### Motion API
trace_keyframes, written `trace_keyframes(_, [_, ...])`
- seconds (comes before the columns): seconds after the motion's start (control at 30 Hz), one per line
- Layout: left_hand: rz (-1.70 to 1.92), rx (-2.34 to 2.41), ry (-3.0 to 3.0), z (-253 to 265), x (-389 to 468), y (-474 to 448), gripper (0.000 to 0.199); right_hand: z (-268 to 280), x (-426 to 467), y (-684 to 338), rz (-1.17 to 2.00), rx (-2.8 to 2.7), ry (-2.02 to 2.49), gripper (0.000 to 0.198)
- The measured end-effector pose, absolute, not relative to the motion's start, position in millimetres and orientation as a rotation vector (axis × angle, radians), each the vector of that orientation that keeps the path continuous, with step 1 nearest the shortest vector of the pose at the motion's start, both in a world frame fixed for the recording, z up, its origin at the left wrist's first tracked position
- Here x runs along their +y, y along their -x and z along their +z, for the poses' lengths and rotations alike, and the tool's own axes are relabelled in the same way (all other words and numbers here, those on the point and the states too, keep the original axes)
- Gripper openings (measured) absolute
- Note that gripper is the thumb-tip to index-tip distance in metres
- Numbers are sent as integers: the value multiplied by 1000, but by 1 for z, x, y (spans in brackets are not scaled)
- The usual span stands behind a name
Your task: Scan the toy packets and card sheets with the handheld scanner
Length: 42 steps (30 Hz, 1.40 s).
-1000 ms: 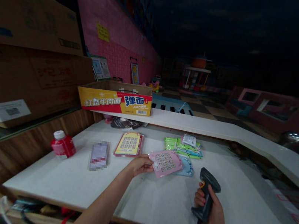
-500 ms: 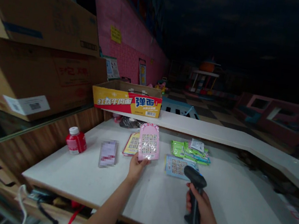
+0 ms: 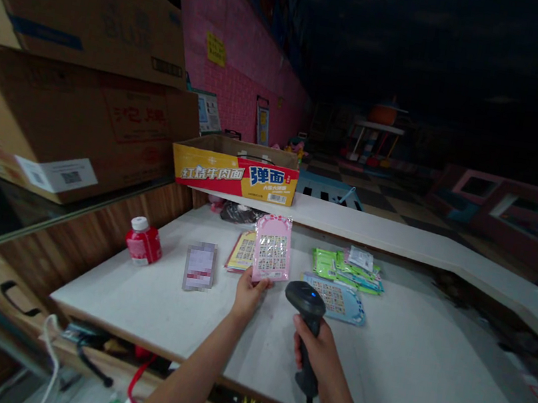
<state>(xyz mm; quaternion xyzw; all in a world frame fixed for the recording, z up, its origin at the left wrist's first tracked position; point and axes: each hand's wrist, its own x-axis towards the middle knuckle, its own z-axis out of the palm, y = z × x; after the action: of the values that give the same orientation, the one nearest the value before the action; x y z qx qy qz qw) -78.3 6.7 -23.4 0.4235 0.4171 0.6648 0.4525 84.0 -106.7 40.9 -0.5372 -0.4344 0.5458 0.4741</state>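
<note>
Scanner (image 3: 306, 298), gripped in the curled right hand (image 3: 320, 349), has been swung closer to the pink packet (image 3: 272, 249), pinched by the left hand (image 3: 249, 295) before yellow cards (image 3: 244, 252), alignment seemingly near.

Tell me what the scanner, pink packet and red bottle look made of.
Scanner: probably hard plastic, satin, from soft highlights on black.
Pink packet: glossy clear film, shown by its glare, over what may be card.
Red bottle: likely smooth plastic, by its moulded look.
</note>
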Motion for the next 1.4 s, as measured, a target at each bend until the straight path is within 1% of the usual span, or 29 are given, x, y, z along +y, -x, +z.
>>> trace_keyframes(0.1, [1632,1125,-1123,-19,4,79,38,41,-105,-84,1320,-1059,1313,49])
trace_keyframes(0.2, [1603,1192,-1150,-16,3,78,39,38,-105,-84,1321,-1059,1297,47])
trace_keyframes(0.33, [1615,1138,-1097,-19,4,78,40,35,-103,-84,1327,-1072,1298,46])
trace_keyframes(0.53, [1642,1006,-1049,-24,6,79,49,36,-100,-84,1292,-1059,1319,49])
trace_keyframes(0.7, [1645,993,-1009,-23,4,78,55,32,-103,-104,1424,-903,1234,50])
trace_keyframes(0.8, [1639,975,-991,-21,4,78,54,22,-107,-133,1522,-732,1120,48])
trace_keyframes(0.9, [1629,954,-985,-18,3,78,51,9,-112,-168,1608,-562,894,41])
trace_keyframes(1.1, [1634,920,-885,-15,2,79,51,-16,-123,-214,1594,-249,501,28])
trace_keyframes(1.3, [1778,915,-754,-4,3,98,48,-23,-123,-217,1643,-39,350,21])
trace_keyframes(1.4, [1775,992,-708,5,7,113,41,-23,-122,-217,1671,-6,324,20])
